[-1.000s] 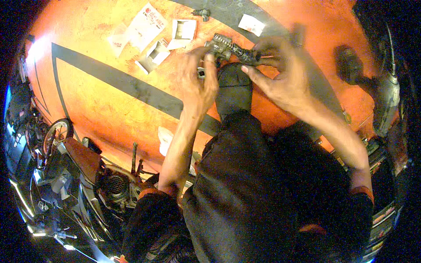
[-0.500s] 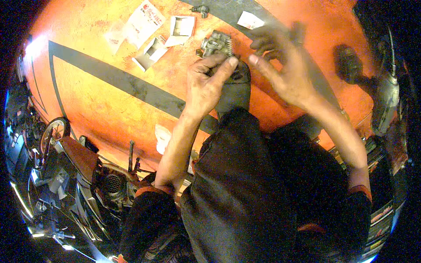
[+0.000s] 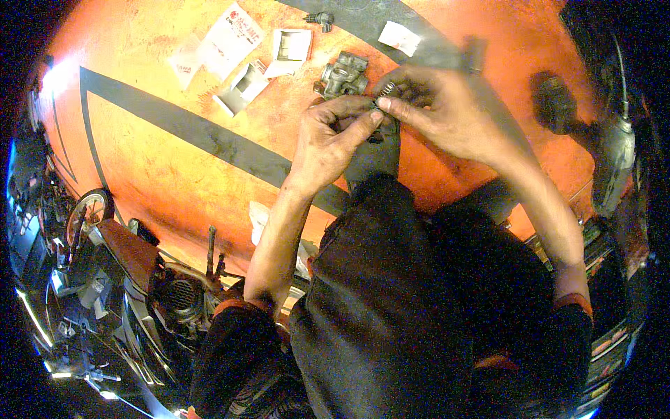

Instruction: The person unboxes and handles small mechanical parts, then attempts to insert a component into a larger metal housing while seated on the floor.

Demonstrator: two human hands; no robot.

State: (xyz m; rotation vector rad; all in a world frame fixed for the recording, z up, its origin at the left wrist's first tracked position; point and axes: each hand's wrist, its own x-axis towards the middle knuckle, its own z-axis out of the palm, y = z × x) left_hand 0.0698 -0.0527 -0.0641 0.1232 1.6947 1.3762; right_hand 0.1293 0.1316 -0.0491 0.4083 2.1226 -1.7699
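A small coil spring (image 3: 388,89) juts up between my two hands, which meet just in front of a grey metal carburetor (image 3: 345,73) on the orange floor. My left hand (image 3: 337,136) is closed, its thumb and forefinger pinched at the spring's lower end. From the other side my right hand (image 3: 447,115) pinches at the same spot, thumb tip against the spring, other fingers curled behind it. Fingertips hide the spring's foot and anything small fixed to it.
Two opened small white boxes (image 3: 242,89) and printed paper packets (image 3: 229,40) lie left of the carburetor. Beyond it are a dark fitting (image 3: 321,19) and a white slip (image 3: 399,38). A motorcycle (image 3: 125,244) stands at lower left; a dark rounded object (image 3: 553,101) lies at right.
My right hand, blurred and apart before, has come left to meet my left hand at the spring. The spring now leans further right, and more of the carburetor shows.
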